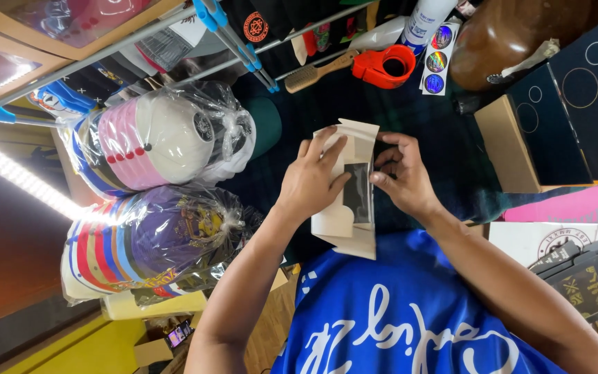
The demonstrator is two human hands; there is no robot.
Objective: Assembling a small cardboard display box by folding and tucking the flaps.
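Note:
Both my hands hold a flat white cardboard piece with folded flaps and a dark clear window in its middle, just above my blue shirt. My left hand lies over its left side, fingers spread across the top flap. My right hand pinches the right edge beside the window, thumb and fingers bent onto it. The cardboard sits over a dark green tabletop.
Two stacks of caps in clear plastic bags lie to the left. At the back are a wooden brush, a red tape dispenser and a strip of round shiny stickers. Dark boxes and a pink sheet sit at right.

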